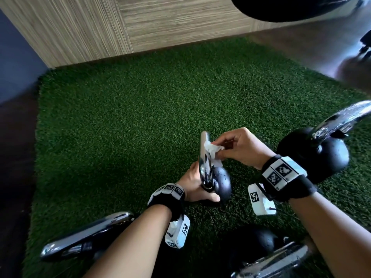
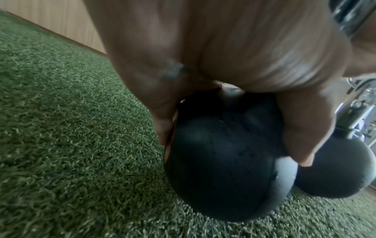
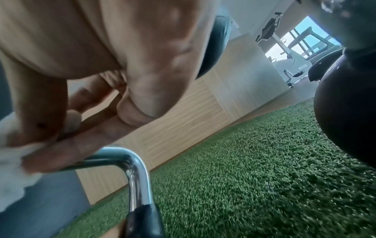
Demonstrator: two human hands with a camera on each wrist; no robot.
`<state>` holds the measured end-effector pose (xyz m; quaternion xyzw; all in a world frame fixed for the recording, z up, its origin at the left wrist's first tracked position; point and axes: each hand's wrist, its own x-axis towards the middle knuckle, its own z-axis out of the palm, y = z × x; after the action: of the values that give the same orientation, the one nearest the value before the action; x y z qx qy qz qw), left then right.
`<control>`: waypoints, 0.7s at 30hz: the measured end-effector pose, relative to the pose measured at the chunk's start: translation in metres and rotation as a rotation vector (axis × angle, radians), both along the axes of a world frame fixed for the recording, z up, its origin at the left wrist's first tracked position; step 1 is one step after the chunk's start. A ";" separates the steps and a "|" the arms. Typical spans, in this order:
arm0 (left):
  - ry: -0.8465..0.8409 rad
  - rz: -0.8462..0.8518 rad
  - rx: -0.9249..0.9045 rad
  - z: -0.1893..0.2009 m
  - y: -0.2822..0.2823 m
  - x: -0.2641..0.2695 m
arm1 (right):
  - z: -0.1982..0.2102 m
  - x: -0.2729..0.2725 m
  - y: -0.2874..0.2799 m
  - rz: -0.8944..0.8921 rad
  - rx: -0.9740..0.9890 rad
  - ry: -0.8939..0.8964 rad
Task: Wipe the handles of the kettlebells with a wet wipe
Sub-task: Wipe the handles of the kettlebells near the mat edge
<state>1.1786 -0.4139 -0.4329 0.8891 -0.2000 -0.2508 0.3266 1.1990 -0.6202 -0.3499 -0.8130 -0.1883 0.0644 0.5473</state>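
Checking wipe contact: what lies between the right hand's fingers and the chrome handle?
The white wipe, bunched in the right hand, sits against the handle. The head view shows it best.

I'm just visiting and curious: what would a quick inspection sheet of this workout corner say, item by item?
Surface: green artificial turf mat.
Job's things: small black kettlebell with chrome handle, white wet wipe pressed to that handle; three more black kettlebells, right, near left, near bottom.
Clutter: nothing seen.
Grips: left hand holds the small kettlebell's black ball; right hand pinches the wipe.
Cables: nothing seen.
Surroundings: wood-grain wall panel; gym machines by a window.
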 end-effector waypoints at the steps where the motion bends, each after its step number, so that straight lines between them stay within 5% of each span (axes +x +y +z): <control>1: -0.005 -0.004 -0.005 0.000 -0.001 0.000 | 0.003 -0.001 0.000 0.004 0.018 0.021; 9: -0.018 -0.075 -0.130 -0.005 0.002 0.006 | 0.007 -0.010 -0.001 0.185 0.175 0.248; 21: 0.061 -0.022 -0.168 -0.005 0.005 0.008 | 0.005 -0.018 0.009 0.219 0.094 0.384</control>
<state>1.1864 -0.4091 -0.4377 0.8481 -0.2199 -0.2637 0.4034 1.1809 -0.6109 -0.3452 -0.7342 -0.1705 0.2684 0.5999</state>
